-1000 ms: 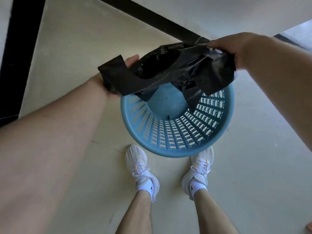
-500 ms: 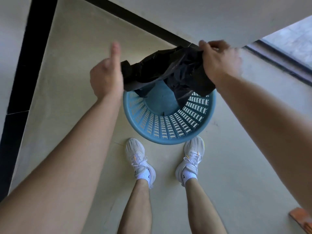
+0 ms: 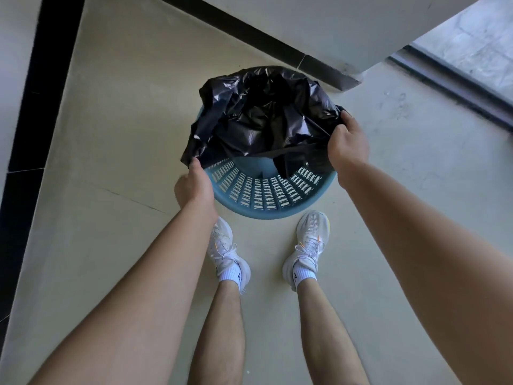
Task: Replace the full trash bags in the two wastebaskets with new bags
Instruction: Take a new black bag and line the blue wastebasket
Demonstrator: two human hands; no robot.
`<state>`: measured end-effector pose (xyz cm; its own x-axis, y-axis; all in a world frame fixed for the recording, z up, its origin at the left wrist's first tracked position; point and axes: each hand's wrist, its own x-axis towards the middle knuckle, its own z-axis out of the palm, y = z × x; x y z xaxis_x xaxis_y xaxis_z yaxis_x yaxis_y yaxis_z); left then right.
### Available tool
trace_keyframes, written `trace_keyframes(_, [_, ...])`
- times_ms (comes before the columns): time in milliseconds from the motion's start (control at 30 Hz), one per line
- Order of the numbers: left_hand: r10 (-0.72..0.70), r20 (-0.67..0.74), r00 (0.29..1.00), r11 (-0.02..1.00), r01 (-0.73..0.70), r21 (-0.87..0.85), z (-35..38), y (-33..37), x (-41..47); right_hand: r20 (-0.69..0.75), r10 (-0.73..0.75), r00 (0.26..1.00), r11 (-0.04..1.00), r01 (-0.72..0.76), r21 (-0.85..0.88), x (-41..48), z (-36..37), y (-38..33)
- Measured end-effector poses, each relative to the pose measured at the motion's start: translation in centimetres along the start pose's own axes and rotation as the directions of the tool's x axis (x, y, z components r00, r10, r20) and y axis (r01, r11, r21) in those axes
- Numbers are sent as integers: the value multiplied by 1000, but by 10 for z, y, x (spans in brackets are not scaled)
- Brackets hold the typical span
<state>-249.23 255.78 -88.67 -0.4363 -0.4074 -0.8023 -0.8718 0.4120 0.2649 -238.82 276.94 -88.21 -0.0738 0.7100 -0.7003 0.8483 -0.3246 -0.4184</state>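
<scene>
Two hands (image 3: 195, 182) (image 3: 347, 144), one bag (image 3: 263, 118), one wastebasket (image 3: 266, 197)

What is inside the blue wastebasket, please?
A fold of the black trash bag hangs inside; the wastebasket's near slotted wall and bare bottom show. The bag, held by the left hand and right hand, hides the far half.

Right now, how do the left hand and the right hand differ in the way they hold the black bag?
The left hand is at the near-left rim of the blue wastebasket; the right hand is at its right rim, farther from the shoes. The left hand pinches a corner of the black bag; the right hand grips a bunched edge. Both hold the same bag.
</scene>
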Motion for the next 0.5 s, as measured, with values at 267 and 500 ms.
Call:
trace_keyframes(267, [725,-54,687,628,-626,462,9,58,5,104,-92,990,989,103,-104,11,-1,-7])
trace_keyframes(500, [101,11,995,994,-101,50,3,63,8,132,-80,988,992,92,-84,13,-3,-9])
